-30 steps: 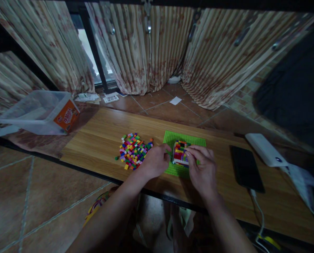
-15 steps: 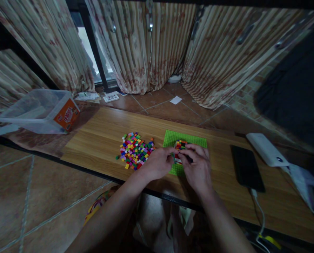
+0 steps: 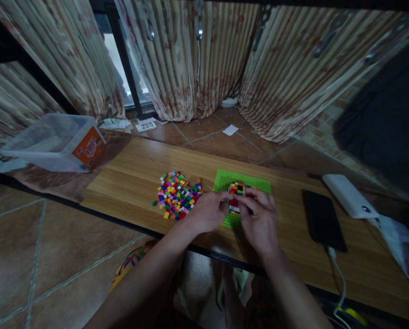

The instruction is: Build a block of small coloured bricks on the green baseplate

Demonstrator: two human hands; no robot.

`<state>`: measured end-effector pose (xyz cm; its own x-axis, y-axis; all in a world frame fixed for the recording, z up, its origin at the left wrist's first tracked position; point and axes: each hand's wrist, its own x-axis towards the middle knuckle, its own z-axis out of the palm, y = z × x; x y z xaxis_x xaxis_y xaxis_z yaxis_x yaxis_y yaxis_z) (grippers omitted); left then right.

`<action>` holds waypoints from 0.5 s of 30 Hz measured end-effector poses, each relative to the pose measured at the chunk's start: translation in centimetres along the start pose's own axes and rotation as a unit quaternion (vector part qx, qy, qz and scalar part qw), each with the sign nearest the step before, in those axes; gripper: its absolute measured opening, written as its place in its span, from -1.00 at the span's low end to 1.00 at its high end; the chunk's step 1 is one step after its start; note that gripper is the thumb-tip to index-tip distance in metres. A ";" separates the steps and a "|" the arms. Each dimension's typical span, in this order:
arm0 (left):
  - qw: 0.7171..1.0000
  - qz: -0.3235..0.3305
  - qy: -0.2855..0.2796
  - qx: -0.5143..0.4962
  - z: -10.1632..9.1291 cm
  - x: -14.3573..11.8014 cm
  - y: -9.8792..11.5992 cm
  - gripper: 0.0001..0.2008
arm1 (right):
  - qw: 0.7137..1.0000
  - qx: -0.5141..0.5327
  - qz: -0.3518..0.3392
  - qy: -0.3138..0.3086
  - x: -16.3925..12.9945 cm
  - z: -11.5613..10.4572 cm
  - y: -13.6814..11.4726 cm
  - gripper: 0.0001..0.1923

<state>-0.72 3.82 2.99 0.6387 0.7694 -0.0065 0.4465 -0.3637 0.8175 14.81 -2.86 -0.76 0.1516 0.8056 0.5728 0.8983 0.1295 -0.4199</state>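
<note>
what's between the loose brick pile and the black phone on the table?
In the head view, between the brick pile and the phone lie the green baseplate with a small brick block, gripped by the left hand and right hand.

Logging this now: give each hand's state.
Left hand: fingers closed on the brick block.
Right hand: fingers closed on the same block.

Legible text: we find none that we can read letter for letter. We note an orange label (image 3: 88, 147) with pale, blurred lettering on the end of the clear plastic tub (image 3: 46, 141), far left of the worktop (image 3: 129, 183). We note printed paper slips (image 3: 146, 126) on the floor beyond, their print too small to make out.
</note>
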 end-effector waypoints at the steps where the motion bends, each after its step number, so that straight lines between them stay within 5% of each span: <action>1: 1.000 0.001 0.000 -0.001 0.0 0.0 0.0 -0.64 | 1.000 -0.008 -0.003 -0.004 0.0 -0.1 0.0 -0.74; 9: 0.999 -0.012 0.034 -0.003 -0.4 0.4 -0.8 -0.73 | 0.996 -0.088 0.009 -0.032 -0.2 -0.5 -1.0 -0.72; 15: 0.995 -0.022 0.090 -0.037 0.7 0.8 -1.6 -0.85 | 0.999 -0.021 0.026 -0.001 -0.8 0.1 -0.6 -0.71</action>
<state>-0.47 4.67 1.27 0.4942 0.8676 0.0544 0.4204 -0.2933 0.8586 14.12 -3.51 -1.02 0.1975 0.8115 0.5499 0.9057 0.0636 -0.4191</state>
